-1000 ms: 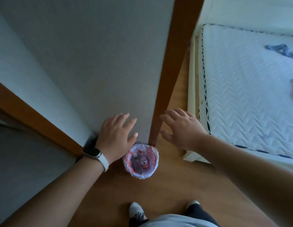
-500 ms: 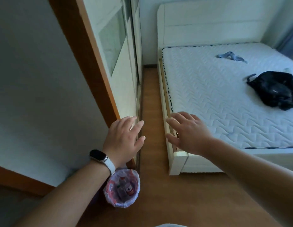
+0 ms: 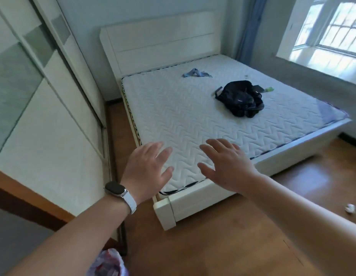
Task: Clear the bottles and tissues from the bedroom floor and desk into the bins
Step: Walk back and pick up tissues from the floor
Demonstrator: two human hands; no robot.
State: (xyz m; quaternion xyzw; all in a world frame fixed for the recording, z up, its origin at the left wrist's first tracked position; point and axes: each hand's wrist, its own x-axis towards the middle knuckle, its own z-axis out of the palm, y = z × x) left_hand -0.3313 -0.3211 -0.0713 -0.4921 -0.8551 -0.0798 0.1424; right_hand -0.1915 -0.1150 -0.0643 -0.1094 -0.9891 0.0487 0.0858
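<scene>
Now, left fingers (image 3: 153, 151): straight and fanned apart, holding nothing; on my feed they sit against the bed's near corner.
Right fingers (image 3: 223, 145): likewise spread and slack, nothing in them, seen against the bed's foot end.
Left hand (image 3: 147, 170): back up, palm facing down toward the bed; I cannot tell whether it touches the mattress.
Right hand (image 3: 228, 168): back up as well, near the left hand but apart from it.
Watch (image 3: 116, 189): dark face on a white strap, on the left wrist, just off the bed's near corner.
Bed (image 3: 193, 204): white frame and headboard, with a bare quilted mattress (image 3: 183, 116).
Tissue (image 3: 350, 208): one crumpled white wad on the wooden floor (image 3: 223, 246), off the bed's foot end to the right, well apart from both hands.
Bin (image 3: 111, 263): lined with a white-and-red bag, on the floor off the bed's near left corner, cut off by the bottom edge of my view; its contents are too blurred to tell.
Backpack (image 3: 240, 98): black, slumped on the bed's right half.
Blue cloth (image 3: 195, 73): a crumpled strip on the bed near the headboard.
Wardrobe (image 3: 53, 116): white sliding doors along the bed's left side, with a narrow strip of floor between.
Window (image 3: 332, 30): bright, beyond the bed's right side.
</scene>
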